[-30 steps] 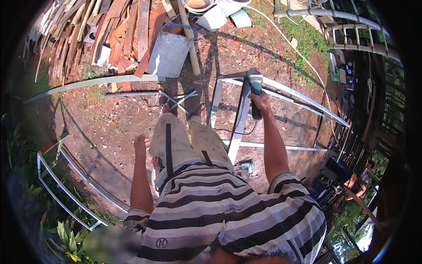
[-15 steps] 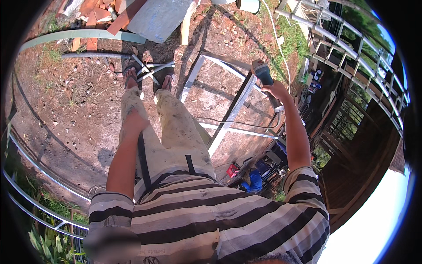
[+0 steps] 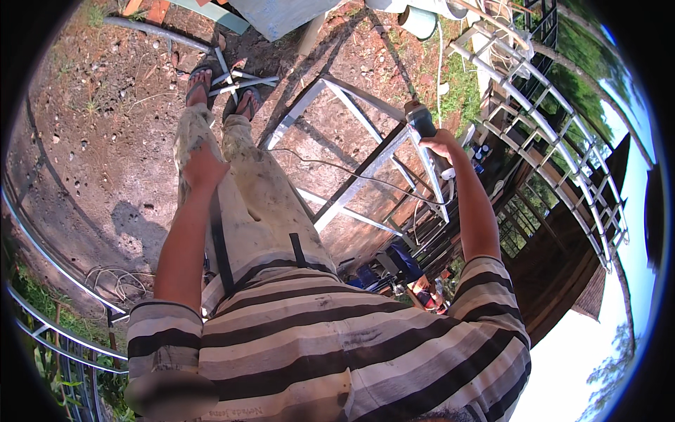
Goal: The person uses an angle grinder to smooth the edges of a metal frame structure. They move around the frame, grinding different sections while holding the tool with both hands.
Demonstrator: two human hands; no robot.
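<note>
An angle grinder (image 3: 420,121) with a dark body is gripped in my right hand (image 3: 444,145), my arm stretched forward and to the right. Its head points away from me, close to the far right corner of a welded metal frame (image 3: 365,174). Whether it touches the metal, I cannot tell. The frame has pale bars and dark-sided ones and stands over the dirt. A thin brown cable (image 3: 351,169) crosses in front of it. On the thigh of my stained pale trousers (image 3: 256,183) lies my left hand (image 3: 204,169), thumb spread out, holding nothing.
Thin metal pieces (image 3: 242,83) lie crossed by my sandalled feet, near a grey pipe (image 3: 155,29). A pale sheet (image 3: 281,14) and a bucket (image 3: 418,23) are at the far side. Ladder-like metal frames (image 3: 541,126) rise at right. Coiled wire (image 3: 119,281) lies at left.
The view has shifted, so my feet and the scrap pile sit higher in the picture. My left hand has moved further along my leg. The grinder stays in my right hand.
</note>
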